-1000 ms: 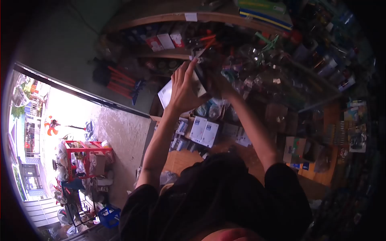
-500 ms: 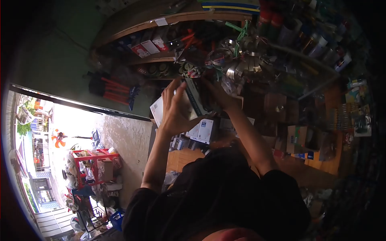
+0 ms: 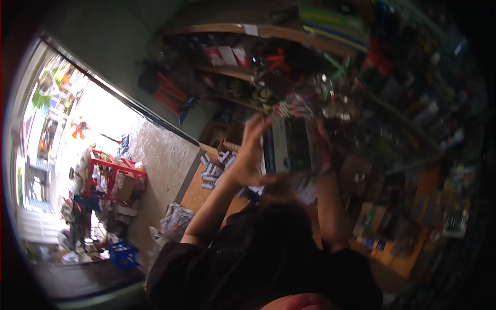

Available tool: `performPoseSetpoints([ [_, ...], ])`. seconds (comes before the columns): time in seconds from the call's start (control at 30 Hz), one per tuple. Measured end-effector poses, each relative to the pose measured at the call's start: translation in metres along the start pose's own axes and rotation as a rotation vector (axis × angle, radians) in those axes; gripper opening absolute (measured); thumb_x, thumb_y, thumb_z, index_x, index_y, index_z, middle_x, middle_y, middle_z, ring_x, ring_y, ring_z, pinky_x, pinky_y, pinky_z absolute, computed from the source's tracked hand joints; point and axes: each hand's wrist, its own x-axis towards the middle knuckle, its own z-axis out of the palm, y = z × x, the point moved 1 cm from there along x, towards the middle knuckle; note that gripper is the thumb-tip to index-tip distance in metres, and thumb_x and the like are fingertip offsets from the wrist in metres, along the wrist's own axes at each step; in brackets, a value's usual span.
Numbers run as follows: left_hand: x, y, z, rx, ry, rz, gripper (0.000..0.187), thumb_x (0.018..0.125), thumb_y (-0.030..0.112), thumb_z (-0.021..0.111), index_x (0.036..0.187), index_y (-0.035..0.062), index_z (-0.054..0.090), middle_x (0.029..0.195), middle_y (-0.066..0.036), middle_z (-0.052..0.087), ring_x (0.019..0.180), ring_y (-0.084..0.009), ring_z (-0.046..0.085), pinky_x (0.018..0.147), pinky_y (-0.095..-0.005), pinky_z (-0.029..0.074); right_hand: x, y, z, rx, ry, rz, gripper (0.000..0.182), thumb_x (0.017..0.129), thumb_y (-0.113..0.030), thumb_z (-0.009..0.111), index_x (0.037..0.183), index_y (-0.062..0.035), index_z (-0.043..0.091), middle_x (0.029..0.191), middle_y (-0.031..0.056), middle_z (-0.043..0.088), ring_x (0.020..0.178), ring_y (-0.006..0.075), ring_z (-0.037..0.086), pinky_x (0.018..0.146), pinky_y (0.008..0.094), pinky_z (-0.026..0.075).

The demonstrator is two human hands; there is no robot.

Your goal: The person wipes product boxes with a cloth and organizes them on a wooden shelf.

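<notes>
Now, box: your dark box (image 3: 289, 144) stands upright, long axis vertical, between both hands.
Left hand (image 3: 248, 155): fingers spread, pressing its left edge.
Right hand (image 3: 324, 150): clasps its right edge.

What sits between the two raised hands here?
A dark box, gripped by the left hand and right hand on either side, in the blurred head view.

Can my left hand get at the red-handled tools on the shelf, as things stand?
Probably not right away. The left hand is gripping one side of the dark box, with the right hand on the other side. The red-handled tools lie on the shelf beyond the box; the picture is blurred.
</notes>
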Motion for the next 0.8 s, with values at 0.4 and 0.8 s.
performPoseSetpoints([
  [0.4,-0.009,-0.018,0.016,0.248,0.004,-0.096,0.124,0.051,0.023,0.091,0.161,0.0221,0.035,0.153,-0.029,0.032,0.137,-0.0483,0.039,0.112,-0.0616,0.033,-0.004,0.045,0.05,-1.815,0.143,-0.517,0.046,0.107,-0.024,0.055,0.146,0.0001,0.052,0.152,0.0255,0.051,0.146,0.0455,0.043,0.123,0.051,0.032],
  [0.8,0.128,-0.094,-0.194,-0.287,0.877,-0.015,0.122,0.066,0.026,0.099,0.159,0.0027,0.024,0.149,-0.02,0.037,0.138,-0.0323,0.047,0.115,-0.0491,0.043,0.006,0.082,0.097,-1.387,0.612,-0.597,0.025,0.104,-0.012,0.062,0.124,0.0023,0.065,0.112,0.0048,0.069,0.103,0.0126,0.062,0.093,0.0299,0.049],
])
